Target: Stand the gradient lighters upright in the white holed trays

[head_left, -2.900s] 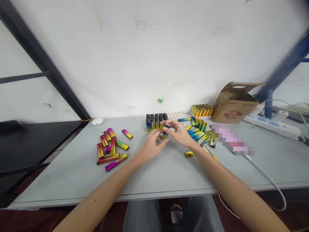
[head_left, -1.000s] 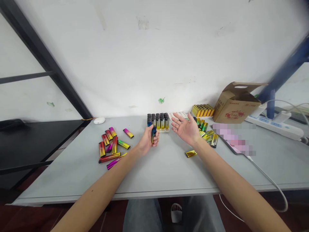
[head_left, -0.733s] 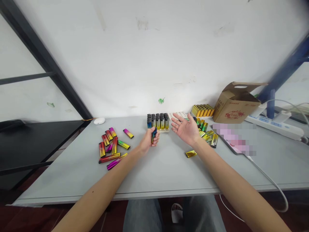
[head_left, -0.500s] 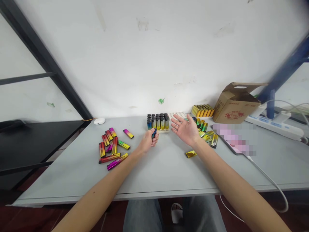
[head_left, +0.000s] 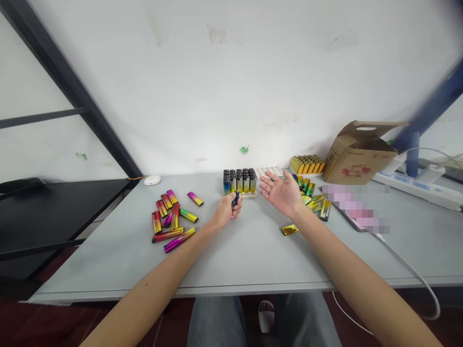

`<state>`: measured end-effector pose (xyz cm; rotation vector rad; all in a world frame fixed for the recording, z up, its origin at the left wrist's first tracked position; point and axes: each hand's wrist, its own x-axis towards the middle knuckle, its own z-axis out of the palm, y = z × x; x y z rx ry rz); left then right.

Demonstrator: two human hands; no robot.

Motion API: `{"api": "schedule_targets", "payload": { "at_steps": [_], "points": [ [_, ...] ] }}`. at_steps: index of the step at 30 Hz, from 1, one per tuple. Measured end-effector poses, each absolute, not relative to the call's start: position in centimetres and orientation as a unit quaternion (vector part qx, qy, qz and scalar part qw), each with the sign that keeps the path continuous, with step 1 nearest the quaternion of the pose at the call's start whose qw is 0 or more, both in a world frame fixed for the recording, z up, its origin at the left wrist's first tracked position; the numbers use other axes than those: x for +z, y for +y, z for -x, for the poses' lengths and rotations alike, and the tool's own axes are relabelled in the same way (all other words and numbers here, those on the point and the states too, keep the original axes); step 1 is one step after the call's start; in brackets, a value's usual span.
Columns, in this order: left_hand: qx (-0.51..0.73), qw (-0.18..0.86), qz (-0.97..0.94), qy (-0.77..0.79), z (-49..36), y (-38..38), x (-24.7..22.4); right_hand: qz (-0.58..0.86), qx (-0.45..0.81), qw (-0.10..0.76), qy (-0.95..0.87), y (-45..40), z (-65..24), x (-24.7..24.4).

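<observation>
On the grey table (head_left: pixel 108 270), going from the left, we find a white oval object (head_left: pixel 152 180), then a loose heap of shiny gradient-coloured disposable lighters (head_left: pixel 168 217). Our left hand (head_left: pixel 226 212) is curled shut around 1 blue-and-black lighter (head_left: pixel 236 198), held upright in the fist just in front of a tray of upright lighters (head_left: pixel 238 183). Only the top of the held lighter shows, so we cannot tell how the fingers lie around its lower part. We judge these lighters light, stiff and slippery, best gripped firmly along the sides of the glossy body. Our right hand (head_left: pixel 282 190) is spread wide, palm up and holding nothing, just beside the tray. Farther right lie a gold lighter (head_left: pixel 289 230), more loose lighters (head_left: pixel 314 200), a block of yellow lighters (head_left: pixel 306 165) and a cardboard box (head_left: pixel 360 159). A pixelated patch (head_left: pixel 354 207) hides what lies there, and we can make out only a white cable (head_left: pixel 401 260) running from it.
</observation>
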<state>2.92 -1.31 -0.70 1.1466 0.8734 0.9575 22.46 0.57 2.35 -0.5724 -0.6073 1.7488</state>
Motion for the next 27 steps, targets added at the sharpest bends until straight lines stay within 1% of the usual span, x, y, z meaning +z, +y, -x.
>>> {"api": "schedule_targets", "payload": {
  "at_steps": [6, 18, 23, 27],
  "points": [
    [0.429, 0.661, -0.502, 0.357, -2.9, -1.44, -0.62, 0.247, 0.741, 0.564, -0.267, 0.61, -22.48, 2.27],
    [0.436, 0.627, -0.507, 0.399, -3.26, -1.84, -0.57, 0.263, 0.729, 0.562, -0.29, 0.7, -22.4, 2.14],
    [0.511, 0.569, -0.505, 0.4, -3.4, -2.01, -0.46, 0.271, 0.73, 0.562, -0.28, 0.62, -22.37, 2.47],
    [0.512, 0.542, -0.532, 0.4, -3.44, -2.08, -0.32, 0.296, 0.692, 0.558, -0.349, 0.61, -22.05, 2.14]
  ]
}}
